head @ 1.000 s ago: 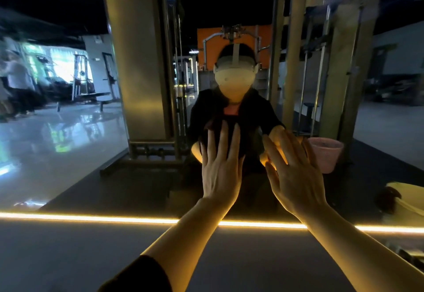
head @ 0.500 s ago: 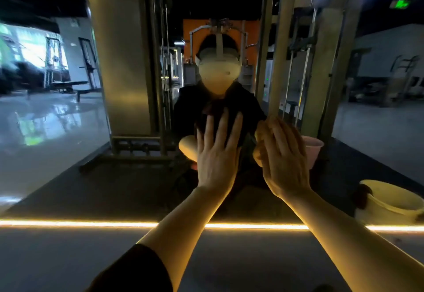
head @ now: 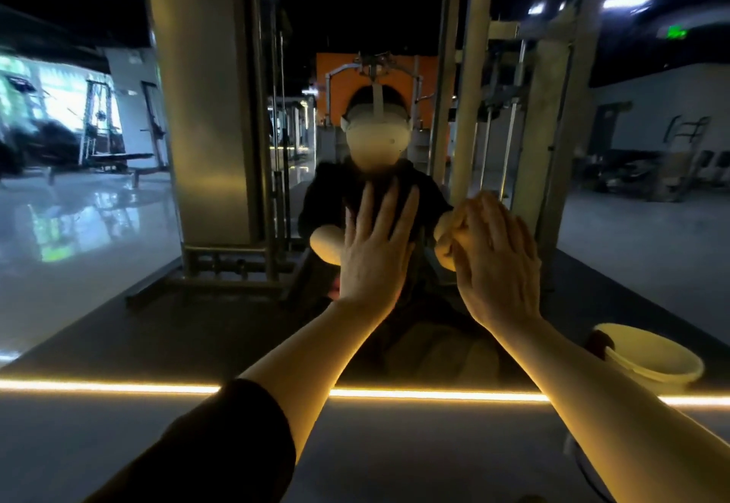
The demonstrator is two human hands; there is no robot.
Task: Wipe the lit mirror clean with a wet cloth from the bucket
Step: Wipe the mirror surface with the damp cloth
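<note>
From the head view, both hands sit higher and closer to the glass than half a second ago; the right hand (head: pixel 495 261) has drawn in toward the left hand (head: pixel 375 253), and the camera has swung so that the bucket (head: pixel 651 358) at the right has slid lower and nearer the frame's edge; a second ago the pink bin reflected behind the right hand showed plainly, and now the hand hides it.

The left hand is raised flat, fingers (head: pixel 397 210) straight and slightly spread, tips pointing up, palm toward the mirror (head: pixel 118 245); it holds nothing. The right hand is likewise flat with fingers straight and close together, leaning up and to the left; it too holds nothing, and its reflection meets it at the fingertips, so it seems to touch the glass, though for the left hand I cannot tell whether it touches. No cloth can be made out in either hand.

The mirror stands upright ahead, filling most of the view, its long axis running left to right; the lit strip (head: pixel 98 387) along its lower edge runs horizontally across the whole frame, glowing warm yellow. The pale bucket sits low at the right, just above the strip, mouth upward; whether this is the bucket or its reflection I cannot tell. A dark sleeve (head: pixel 221 447) covers the left forearm near the elbow.
</note>
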